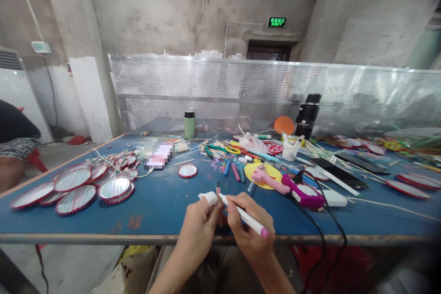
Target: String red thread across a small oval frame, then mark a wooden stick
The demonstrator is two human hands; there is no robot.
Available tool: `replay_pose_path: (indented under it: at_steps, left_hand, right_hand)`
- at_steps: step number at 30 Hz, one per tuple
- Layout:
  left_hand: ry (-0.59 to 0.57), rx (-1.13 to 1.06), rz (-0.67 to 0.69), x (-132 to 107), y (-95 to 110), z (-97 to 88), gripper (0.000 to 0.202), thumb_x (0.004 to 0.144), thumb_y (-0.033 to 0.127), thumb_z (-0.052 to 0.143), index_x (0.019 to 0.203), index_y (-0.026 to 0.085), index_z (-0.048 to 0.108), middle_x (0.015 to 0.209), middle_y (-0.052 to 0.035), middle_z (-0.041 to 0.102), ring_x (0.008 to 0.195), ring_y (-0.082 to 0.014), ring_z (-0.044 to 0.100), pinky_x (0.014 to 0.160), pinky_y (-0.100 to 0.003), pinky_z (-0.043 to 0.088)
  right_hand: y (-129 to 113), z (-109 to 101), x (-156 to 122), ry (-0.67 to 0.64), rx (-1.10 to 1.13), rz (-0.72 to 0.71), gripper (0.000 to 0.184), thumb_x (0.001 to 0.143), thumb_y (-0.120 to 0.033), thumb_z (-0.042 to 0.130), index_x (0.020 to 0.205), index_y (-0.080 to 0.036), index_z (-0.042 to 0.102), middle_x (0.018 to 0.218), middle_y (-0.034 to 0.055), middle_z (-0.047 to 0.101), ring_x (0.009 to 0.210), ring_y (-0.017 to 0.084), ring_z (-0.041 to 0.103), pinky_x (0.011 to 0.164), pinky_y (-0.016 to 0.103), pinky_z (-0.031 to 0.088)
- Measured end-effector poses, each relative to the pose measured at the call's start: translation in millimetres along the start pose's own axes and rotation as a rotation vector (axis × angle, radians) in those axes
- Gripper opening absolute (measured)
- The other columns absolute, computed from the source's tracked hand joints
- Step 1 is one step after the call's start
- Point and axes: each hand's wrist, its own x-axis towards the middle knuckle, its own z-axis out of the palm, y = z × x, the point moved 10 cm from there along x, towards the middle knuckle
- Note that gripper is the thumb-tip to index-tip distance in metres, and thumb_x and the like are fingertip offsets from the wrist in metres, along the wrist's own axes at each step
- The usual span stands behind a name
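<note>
My left hand [200, 223] is closed on a small flat wooden stick [217, 185], which stands upright with a darker patch near its top. A white wrapping [208, 198] covers one of its fingertips. My right hand [254, 232] grips a white marker [251, 221] with a pink end, its tip angled towards the stick. Whether the tip touches the stick I cannot tell. Both hands are over the front edge of the blue table [161, 211]. Beyond them lies a round red-rimmed mirror [188, 171].
Red-rimmed mirrors [76, 199] pile up at the left. Coloured markers [235, 171], a yellow disc [272, 172] under a pink and purple glue gun [305, 193], and dark phones [339, 173] lie to the right. Bottles [189, 125] stand at the back; a seated person [15, 142] is far left.
</note>
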Motion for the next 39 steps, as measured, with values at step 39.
replay_pose_path:
  at_steps: [39]
  left_hand:
    - [-0.07,-0.273,-0.256,-3,-17,0.9,0.033,0.089,0.047,0.057,0.086,0.014,0.062,0.057,0.0012,0.064,0.031,-0.0048,0.032,0.033,-0.017,0.021]
  right_hand:
    - [6,-6,0,0.049,0.064,0.045,0.02,0.092,-0.006,0.057,0.103,-0.018,0.068,0.078,0.0011,0.069,0.066,0.013,0.065,0.064,0.023,0.053]
